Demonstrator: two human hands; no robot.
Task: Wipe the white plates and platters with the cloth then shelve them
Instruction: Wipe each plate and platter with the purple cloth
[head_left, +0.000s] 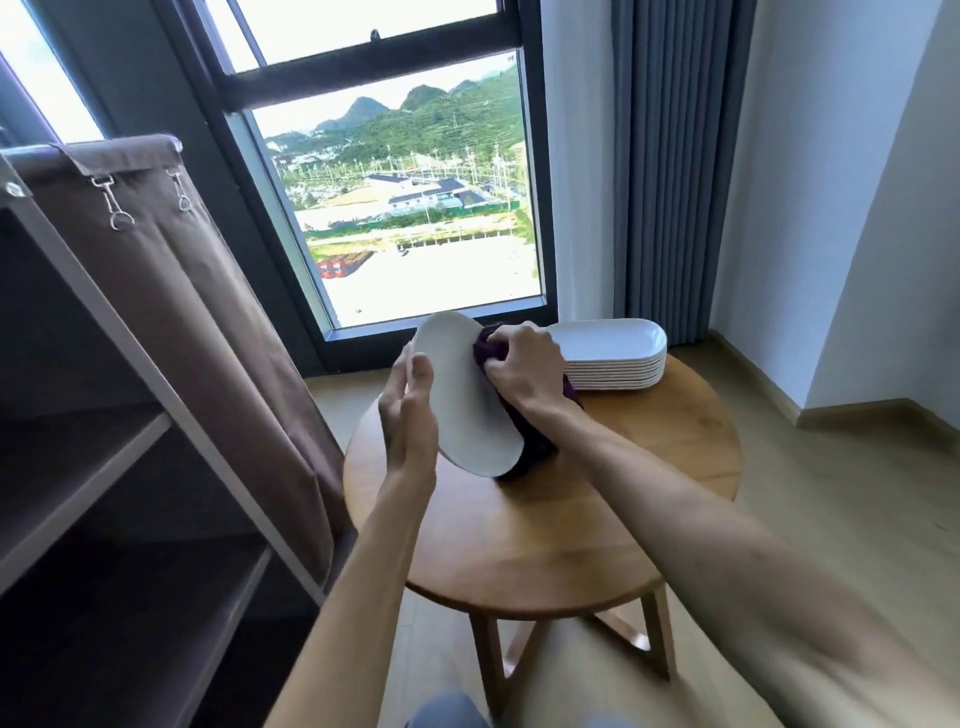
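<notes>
- Head view shows the left hand held upright with straight fingers against the near edge of a white oval platter, steadying it on edge above the table; the thumb sits on the rim
- the right hand is curled round a bunched dark purple cloth, pressing it on the platter's far face; the cloth hangs down behind the platter toward the tabletop
- a stack of white platters sits on the far side of the round wooden table, just behind the right hand
- to the left stands a fabric-covered shelf unit with its brown cover rolled back and its shelves exposed
- beyond, a tall window and grey curtain; wooden floor below
</notes>
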